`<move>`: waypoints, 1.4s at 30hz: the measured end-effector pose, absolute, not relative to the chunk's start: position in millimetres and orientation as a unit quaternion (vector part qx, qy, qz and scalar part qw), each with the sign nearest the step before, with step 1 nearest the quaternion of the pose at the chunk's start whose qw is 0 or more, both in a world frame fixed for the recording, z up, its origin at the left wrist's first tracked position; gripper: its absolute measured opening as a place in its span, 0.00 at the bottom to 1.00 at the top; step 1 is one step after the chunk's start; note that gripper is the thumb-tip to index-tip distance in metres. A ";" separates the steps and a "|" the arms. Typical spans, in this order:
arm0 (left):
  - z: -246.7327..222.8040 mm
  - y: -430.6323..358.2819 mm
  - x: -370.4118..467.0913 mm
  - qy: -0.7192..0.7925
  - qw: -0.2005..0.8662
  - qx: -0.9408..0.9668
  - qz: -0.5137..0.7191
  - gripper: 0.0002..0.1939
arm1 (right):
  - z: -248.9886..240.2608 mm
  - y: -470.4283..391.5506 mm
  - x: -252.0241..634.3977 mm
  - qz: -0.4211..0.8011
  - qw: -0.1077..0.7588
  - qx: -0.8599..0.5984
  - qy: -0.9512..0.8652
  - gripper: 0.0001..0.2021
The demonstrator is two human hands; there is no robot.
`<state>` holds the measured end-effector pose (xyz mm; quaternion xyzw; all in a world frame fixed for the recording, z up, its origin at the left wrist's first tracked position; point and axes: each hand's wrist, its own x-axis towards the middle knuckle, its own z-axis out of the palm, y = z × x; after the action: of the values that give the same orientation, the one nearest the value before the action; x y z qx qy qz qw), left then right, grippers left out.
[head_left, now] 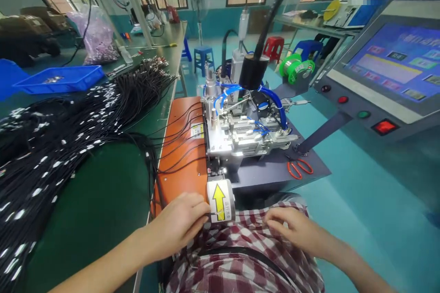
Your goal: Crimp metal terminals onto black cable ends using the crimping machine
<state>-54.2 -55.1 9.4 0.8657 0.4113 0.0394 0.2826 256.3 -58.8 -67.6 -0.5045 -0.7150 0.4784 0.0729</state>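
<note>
My left hand (pixel 187 219) is closed in a pinch beside a grey cylinder (pixel 220 199) that bears a yellow arrow label. What its fingertips hold, if anything, is too small to make out. Over the checked cloth on my lap (pixel 247 242), my right hand (pixel 287 224) has its fingers curled towards the thumb; anything in them cannot be made out. Several black cables (pixel 182 165) run across the orange plate (pixel 178 110) into the machine (pixel 240 132) ahead of my hands.
A large heap of black cables (pixel 85 123) with white ends covers much of the green bench (pixel 96 206) on the left. Behind it lies a blue tray (pixel 62 80). Red-handled scissors (pixel 299 168) rest on the machine's base, and a control screen (pixel 398 62) stands at right.
</note>
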 end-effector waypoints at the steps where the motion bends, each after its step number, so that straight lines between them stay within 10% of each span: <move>1: 7.7 -51.6 -51.4 0.415 0.298 0.858 0.053 0.12 | -48.9 -55.0 252.1 0.479 0.107 -0.512 -0.705 0.12; 11: 2.0 -16.4 -32.7 0.496 0.397 0.745 0.205 0.10 | -7.7 -13.0 161.5 0.529 0.317 -0.494 -0.613 0.06; 42: 7.5 3.8 -15.6 0.546 0.633 0.467 0.287 0.12 | -23.3 21.2 150.6 0.679 0.418 -0.421 -0.432 0.06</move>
<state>-15.6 3.8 7.5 0.4670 0.5463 0.2866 0.6335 150.6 21.2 -23.3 -0.4208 -0.4322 0.6792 0.4181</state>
